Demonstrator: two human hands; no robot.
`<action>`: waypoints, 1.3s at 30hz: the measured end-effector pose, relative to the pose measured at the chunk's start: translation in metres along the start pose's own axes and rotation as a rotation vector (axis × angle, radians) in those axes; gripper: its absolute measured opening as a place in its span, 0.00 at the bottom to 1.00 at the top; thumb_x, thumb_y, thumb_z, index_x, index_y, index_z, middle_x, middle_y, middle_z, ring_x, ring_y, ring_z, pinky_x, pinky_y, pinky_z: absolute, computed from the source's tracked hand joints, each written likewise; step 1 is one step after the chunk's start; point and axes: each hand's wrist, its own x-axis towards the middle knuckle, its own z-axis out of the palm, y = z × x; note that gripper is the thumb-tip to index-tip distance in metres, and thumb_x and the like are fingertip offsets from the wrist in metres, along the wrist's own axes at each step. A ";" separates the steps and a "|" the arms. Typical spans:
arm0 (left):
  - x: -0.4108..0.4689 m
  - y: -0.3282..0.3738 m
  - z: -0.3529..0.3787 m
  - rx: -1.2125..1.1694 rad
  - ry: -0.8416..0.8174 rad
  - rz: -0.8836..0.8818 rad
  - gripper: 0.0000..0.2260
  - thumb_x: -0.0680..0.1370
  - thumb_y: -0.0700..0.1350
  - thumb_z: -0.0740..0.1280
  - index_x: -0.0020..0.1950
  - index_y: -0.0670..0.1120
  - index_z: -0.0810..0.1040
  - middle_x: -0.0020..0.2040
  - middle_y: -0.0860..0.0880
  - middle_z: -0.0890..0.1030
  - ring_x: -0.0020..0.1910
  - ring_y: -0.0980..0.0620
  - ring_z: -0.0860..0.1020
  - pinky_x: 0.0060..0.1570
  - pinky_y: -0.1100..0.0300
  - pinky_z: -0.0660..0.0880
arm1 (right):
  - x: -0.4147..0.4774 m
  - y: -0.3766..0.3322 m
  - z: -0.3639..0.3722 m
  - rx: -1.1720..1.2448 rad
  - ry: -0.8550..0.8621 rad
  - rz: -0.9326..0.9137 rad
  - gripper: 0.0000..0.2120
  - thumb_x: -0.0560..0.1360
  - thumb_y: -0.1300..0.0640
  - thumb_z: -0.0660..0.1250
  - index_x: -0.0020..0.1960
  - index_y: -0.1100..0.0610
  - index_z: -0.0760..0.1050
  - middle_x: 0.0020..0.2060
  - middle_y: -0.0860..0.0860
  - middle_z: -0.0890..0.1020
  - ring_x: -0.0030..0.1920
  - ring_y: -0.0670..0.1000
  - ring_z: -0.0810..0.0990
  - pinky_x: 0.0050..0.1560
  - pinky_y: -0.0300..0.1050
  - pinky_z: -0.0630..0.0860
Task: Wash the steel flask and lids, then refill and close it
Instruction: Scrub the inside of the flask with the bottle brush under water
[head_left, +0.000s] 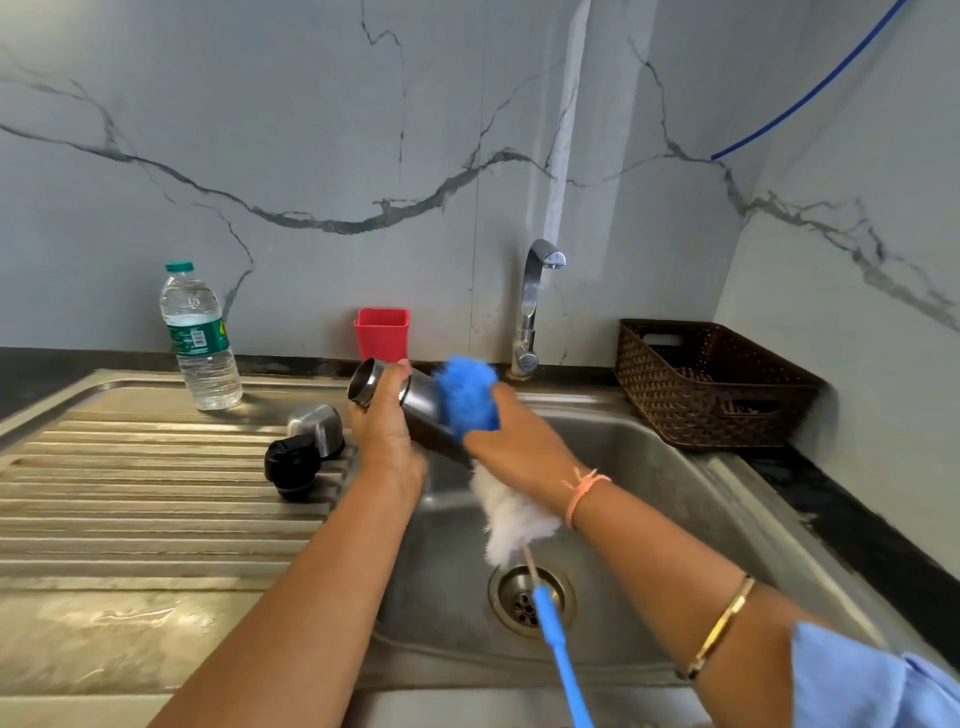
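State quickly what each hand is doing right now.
Left hand: closed, gripping the steel flask near its mouth.
Right hand: closed, holding the blue brush head against the flask.

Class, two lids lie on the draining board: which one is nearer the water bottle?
The shiny steel lid, lying farther back, toward the water bottle. The black lid lies in front of it, closer to the camera.

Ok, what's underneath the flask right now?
The sink basin, with the bottle brush trailing white bristles toward the drain. The left hand holding the steel flask and the right hand gripping the brush cover the flask's underside.
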 end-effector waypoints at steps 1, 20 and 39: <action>-0.001 -0.002 0.000 0.004 -0.014 0.005 0.37 0.58 0.48 0.76 0.67 0.42 0.73 0.58 0.40 0.80 0.56 0.41 0.80 0.50 0.45 0.79 | -0.001 -0.007 0.006 0.025 -0.009 -0.039 0.24 0.74 0.56 0.62 0.68 0.47 0.61 0.48 0.49 0.77 0.48 0.53 0.78 0.44 0.42 0.70; -0.001 0.003 0.007 0.142 -0.093 0.120 0.13 0.70 0.41 0.74 0.51 0.48 0.76 0.44 0.50 0.80 0.41 0.53 0.79 0.44 0.57 0.78 | 0.005 0.013 -0.016 0.267 -0.099 0.176 0.13 0.74 0.61 0.63 0.57 0.55 0.70 0.50 0.57 0.78 0.47 0.55 0.79 0.46 0.48 0.78; -0.005 0.016 0.010 0.139 -0.328 0.154 0.08 0.69 0.44 0.71 0.46 0.50 0.77 0.38 0.52 0.81 0.41 0.54 0.79 0.49 0.58 0.75 | -0.005 0.038 -0.028 0.610 -0.116 0.387 0.05 0.76 0.65 0.59 0.49 0.60 0.72 0.31 0.55 0.75 0.26 0.48 0.76 0.25 0.37 0.72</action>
